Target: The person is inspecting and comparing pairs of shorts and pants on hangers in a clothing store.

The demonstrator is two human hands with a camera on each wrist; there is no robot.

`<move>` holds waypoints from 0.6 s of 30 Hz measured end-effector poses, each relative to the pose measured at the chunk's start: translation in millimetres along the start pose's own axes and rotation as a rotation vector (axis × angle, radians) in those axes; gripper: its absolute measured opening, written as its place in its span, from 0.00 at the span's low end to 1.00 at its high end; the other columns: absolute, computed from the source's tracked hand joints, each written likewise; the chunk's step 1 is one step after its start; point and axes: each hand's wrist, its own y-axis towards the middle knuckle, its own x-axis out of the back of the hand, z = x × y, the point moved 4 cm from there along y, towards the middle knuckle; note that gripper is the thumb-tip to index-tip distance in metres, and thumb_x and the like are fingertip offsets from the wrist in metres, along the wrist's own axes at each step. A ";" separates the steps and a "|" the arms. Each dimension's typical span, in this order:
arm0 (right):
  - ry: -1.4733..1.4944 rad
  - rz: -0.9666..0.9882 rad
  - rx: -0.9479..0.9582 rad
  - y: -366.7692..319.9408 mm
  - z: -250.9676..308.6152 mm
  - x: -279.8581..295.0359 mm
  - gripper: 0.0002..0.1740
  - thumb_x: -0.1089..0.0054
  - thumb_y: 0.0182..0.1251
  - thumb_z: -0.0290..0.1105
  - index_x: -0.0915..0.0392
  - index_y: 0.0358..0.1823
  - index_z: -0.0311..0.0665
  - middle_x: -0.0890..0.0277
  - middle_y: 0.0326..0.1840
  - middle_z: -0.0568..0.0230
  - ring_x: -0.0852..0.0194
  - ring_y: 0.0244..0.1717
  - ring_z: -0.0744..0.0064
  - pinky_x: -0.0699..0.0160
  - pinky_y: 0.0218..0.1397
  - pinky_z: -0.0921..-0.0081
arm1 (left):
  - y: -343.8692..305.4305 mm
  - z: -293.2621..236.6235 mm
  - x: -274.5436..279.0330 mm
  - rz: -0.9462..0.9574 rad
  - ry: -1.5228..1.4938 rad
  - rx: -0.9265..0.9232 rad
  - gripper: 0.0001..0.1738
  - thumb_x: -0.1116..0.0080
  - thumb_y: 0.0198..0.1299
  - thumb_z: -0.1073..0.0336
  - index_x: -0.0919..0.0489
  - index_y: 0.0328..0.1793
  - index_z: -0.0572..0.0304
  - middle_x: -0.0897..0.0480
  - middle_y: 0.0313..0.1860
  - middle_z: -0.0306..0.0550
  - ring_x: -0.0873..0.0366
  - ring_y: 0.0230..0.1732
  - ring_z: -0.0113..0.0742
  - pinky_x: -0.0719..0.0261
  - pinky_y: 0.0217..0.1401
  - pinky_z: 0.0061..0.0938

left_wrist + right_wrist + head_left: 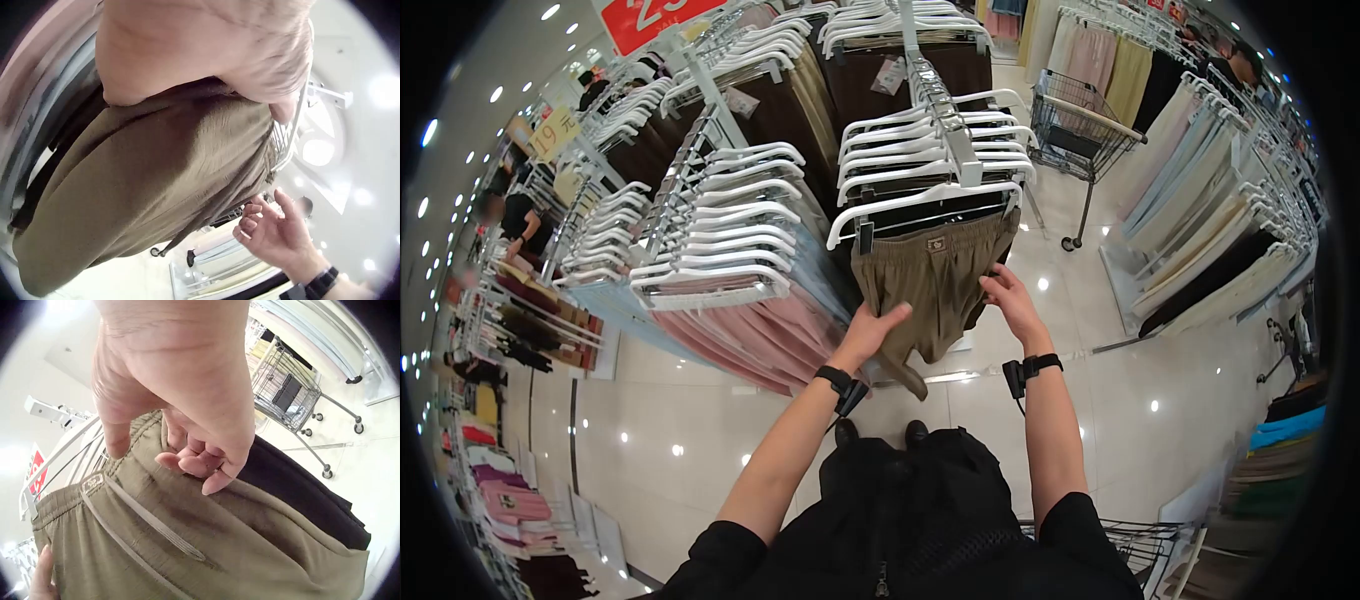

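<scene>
Brown trousers (pixel 925 285) hung mid-frame, apparently under inspection; the right hand (pixel 1016 301) was relaxed, the left hand's (pixel 867 334) grip hidden; spreading them probably needed both sides held.

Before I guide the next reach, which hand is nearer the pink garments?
Left. The left hand is at the left side of the brown pants, just beside the pink garments in the head view; the right hand is at the pants' right side, farther away.
</scene>
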 end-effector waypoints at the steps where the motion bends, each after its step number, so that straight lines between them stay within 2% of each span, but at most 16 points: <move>1: -0.001 0.006 -0.002 -2.4 -0.1 1.8 0.32 0.32 0.68 0.37 0.30 0.69 0.29 0.21 0.40 0.70 0.28 0.41 0.81 0.28 0.47 0.79 | -4.5 -5.4 -2.0 0.075 0.184 -0.115 0.36 0.33 0.66 0.50 0.28 0.68 0.75 0.18 0.61 0.52 0.21 0.58 0.34 0.24 0.63 0.30; 3: -0.011 0.000 0.037 -10.1 7.7 6.7 0.23 0.32 0.68 0.37 0.21 0.60 0.32 0.21 0.41 0.71 0.28 0.42 0.80 0.28 0.49 0.78 | -9.5 -10.4 -1.3 0.103 0.261 -0.102 0.36 0.31 0.64 0.54 0.28 0.67 0.77 0.18 0.62 0.53 0.21 0.59 0.36 0.24 0.62 0.31; 4: 0.036 0.004 0.053 -9.7 3.9 10.4 0.19 0.33 0.68 0.36 0.18 0.55 0.32 0.18 0.46 0.69 0.25 0.46 0.77 0.28 0.53 0.77 | -2.9 6.5 3.0 0.112 0.147 -0.027 0.36 0.31 0.64 0.53 0.27 0.67 0.77 0.18 0.62 0.53 0.20 0.58 0.37 0.23 0.62 0.32; 5: 0.035 -0.005 0.055 -10.3 -0.3 13.8 0.19 0.33 0.68 0.36 0.18 0.55 0.32 0.18 0.46 0.69 0.25 0.46 0.77 0.28 0.53 0.77 | 5.3 26.1 6.6 0.125 0.033 0.049 0.36 0.31 0.64 0.53 0.27 0.67 0.77 0.18 0.62 0.53 0.20 0.58 0.38 0.23 0.62 0.32; 7: 0.137 0.006 0.062 -17.5 -9.1 21.7 0.19 0.34 0.68 0.34 0.20 0.56 0.29 0.16 0.52 0.64 0.22 0.52 0.74 0.27 0.57 0.76 | 7.6 41.0 10.2 0.119 0.007 0.043 0.34 0.32 0.66 0.55 0.27 0.68 0.74 0.19 0.63 0.52 0.21 0.59 0.37 0.24 0.63 0.32; 8: 0.138 -0.007 0.061 -23.7 -12.7 21.8 0.19 0.34 0.68 0.34 0.20 0.56 0.29 0.16 0.52 0.64 0.22 0.52 0.74 0.27 0.57 0.76 | 0.7 34.7 7.2 0.110 -0.131 0.073 0.33 0.33 0.66 0.56 0.27 0.69 0.73 0.20 0.64 0.51 0.22 0.61 0.37 0.24 0.63 0.31; 10: 0.396 -0.008 0.027 -36.7 -21.8 9.8 0.22 0.34 0.68 0.34 0.21 0.57 0.27 0.15 0.54 0.59 0.21 0.56 0.71 0.26 0.61 0.74 | -4.7 37.1 6.2 0.120 -0.369 0.184 0.32 0.33 0.67 0.59 0.29 0.71 0.71 0.22 0.68 0.50 0.25 0.66 0.37 0.25 0.64 0.32; 13: 0.248 -0.017 0.029 -58.8 -42.4 -5.2 0.26 0.31 0.66 0.36 0.22 0.60 0.27 0.16 0.55 0.57 0.20 0.56 0.69 0.24 0.62 0.72 | -16.6 45.4 6.3 0.182 -0.458 0.295 0.34 0.33 0.67 0.60 0.30 0.73 0.70 0.24 0.70 0.51 0.25 0.67 0.38 0.24 0.65 0.32; 14: 0.250 -0.025 0.026 -68.2 -50.6 -7.3 0.26 0.31 0.66 0.36 0.22 0.60 0.27 0.16 0.55 0.57 0.20 0.56 0.69 0.24 0.62 0.72 | -27.5 40.7 1.9 0.187 -0.399 0.279 0.34 0.31 0.65 0.56 0.27 0.71 0.70 0.21 0.66 0.50 0.23 0.64 0.37 0.24 0.63 0.30; 15: 0.153 0.020 -0.099 -78.0 -63.2 -10.8 0.28 0.30 0.65 0.37 0.23 0.62 0.27 0.17 0.57 0.56 0.20 0.57 0.68 0.24 0.62 0.71 | -32.4 51.1 3.7 0.193 -0.398 0.284 0.34 0.31 0.65 0.56 0.27 0.71 0.70 0.21 0.66 0.50 0.23 0.64 0.37 0.24 0.63 0.30; 16: 0.054 0.066 -0.221 -86.7 -74.4 -13.0 0.30 0.28 0.64 0.37 0.24 0.63 0.27 0.18 0.59 0.55 0.20 0.58 0.67 0.23 0.63 0.69 | -35.6 65.3 6.2 0.256 -0.208 0.325 0.35 0.30 0.63 0.53 0.26 0.69 0.70 0.19 0.64 0.50 0.22 0.62 0.37 0.24 0.62 0.30; 17: -0.036 0.143 -0.240 -95.8 -80.3 -17.5 0.36 0.27 0.63 0.40 0.28 0.68 0.29 0.22 0.64 0.56 0.24 0.62 0.66 0.27 0.67 0.68 | -37.9 83.1 9.0 0.315 -0.019 0.360 0.36 0.28 0.61 0.50 0.24 0.68 0.70 0.18 0.61 0.49 0.21 0.60 0.37 0.24 0.61 0.29; 18: -0.085 0.152 -0.223 -103.6 -90.8 -20.8 0.36 0.27 0.63 0.41 0.28 0.68 0.29 0.22 0.64 0.56 0.24 0.62 0.66 0.27 0.68 0.67 | -42.8 93.9 9.4 0.337 0.141 0.423 0.39 0.28 0.59 0.46 0.22 0.66 0.70 0.16 0.59 0.49 0.20 0.59 0.36 0.24 0.60 0.29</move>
